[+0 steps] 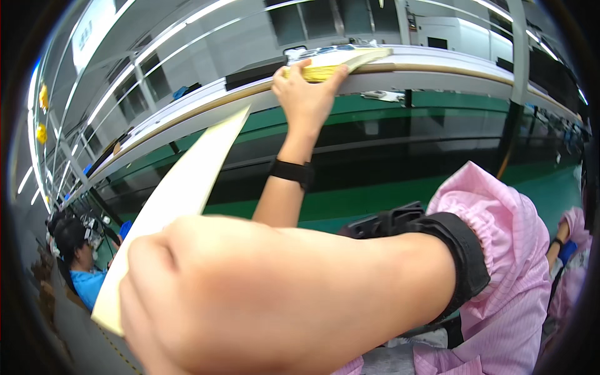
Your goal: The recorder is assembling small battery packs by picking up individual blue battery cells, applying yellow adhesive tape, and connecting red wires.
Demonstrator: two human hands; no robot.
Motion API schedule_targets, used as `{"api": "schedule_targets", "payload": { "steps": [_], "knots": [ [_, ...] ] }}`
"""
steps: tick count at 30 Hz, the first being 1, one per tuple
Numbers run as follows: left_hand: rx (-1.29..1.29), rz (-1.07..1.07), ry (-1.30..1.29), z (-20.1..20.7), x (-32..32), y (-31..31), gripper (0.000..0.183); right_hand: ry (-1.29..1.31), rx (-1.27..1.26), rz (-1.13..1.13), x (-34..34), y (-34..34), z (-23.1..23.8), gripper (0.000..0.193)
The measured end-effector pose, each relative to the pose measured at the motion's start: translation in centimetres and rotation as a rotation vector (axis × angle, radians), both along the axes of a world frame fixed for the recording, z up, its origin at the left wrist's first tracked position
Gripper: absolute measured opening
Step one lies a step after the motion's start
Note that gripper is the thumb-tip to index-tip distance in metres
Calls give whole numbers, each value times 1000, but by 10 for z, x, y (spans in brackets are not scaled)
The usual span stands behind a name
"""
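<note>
My right hand [200,294], large and close in the foreground, is closed in a fist on a long pale-yellow sheet [181,178]. The sheet slants up and away from the fist, its far end tapering to a point; the fingertips gripping it are hidden. Farther off, my left hand [305,103] reaches to a yellow stack of sheets [319,74] on a shelf edge. Its fingers and thumb are set apart on the stack's near side, gripping it. White and patterned material [340,55] lies on top of the stack.
A long shelf [431,70] with a brown front edge crosses the view. A dark flat box [253,75] sits left of the stack. A metal post [519,56] rises at right. A person in blue [87,281] is at left; another person's pink sleeve [575,225] shows at far right.
</note>
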State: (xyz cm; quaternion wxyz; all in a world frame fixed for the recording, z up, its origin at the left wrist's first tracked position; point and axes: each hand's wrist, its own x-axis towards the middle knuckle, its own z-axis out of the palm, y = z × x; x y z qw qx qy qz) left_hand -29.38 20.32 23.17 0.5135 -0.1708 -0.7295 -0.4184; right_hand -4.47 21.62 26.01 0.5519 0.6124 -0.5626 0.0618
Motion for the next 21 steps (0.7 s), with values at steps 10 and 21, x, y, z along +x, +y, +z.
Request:
{"api": "schedule_targets", "payload": {
  "steps": [10,21],
  "knots": [
    [125,-142,-251,-58,90,-5,88,-1080,-714,291,-21,87,-26,25],
    [227,-629,-629,-209,256,-56,47,-1560,-1817,231,80,271,-246,35]
  ]
}}
